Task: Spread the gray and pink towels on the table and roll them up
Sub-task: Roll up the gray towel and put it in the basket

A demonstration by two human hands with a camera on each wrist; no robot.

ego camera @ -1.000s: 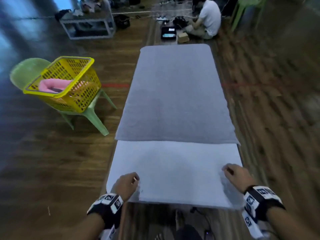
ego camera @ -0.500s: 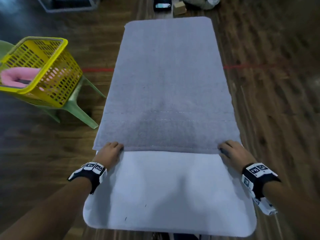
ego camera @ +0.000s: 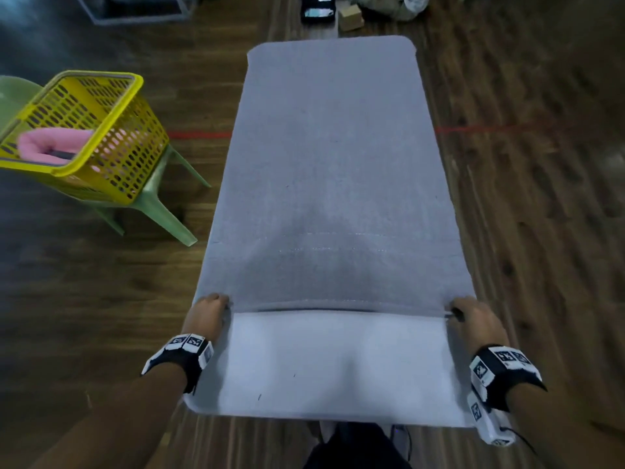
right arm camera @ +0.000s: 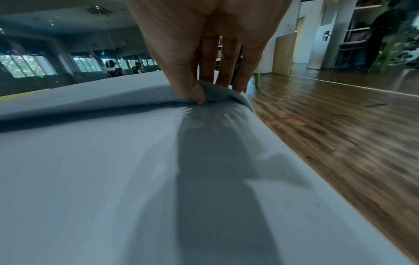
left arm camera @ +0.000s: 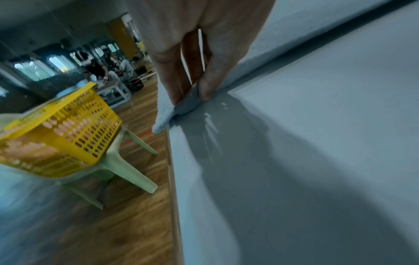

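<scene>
The gray towel (ego camera: 333,170) lies spread flat along the white table (ego camera: 334,363), covering all but its near end. My left hand (ego camera: 211,313) pinches the towel's near left corner (left arm camera: 186,105) between thumb and fingers at the table's left edge. My right hand (ego camera: 473,318) pinches the near right corner (right arm camera: 217,95), lifting it slightly off the tabletop. The pink towel (ego camera: 50,145) sits bunched in the yellow basket (ego camera: 111,157) off to the left.
The basket stands on a green plastic chair (ego camera: 159,204) left of the table, over a wooden floor. A red tape line (ego camera: 480,128) crosses the floor. Boxes and a device (ego camera: 318,10) lie on the floor beyond the table's far end.
Both hands moved forward from the table's bare near end to the gray towel's near corners and took hold of them. The right corner now lifts slightly.
</scene>
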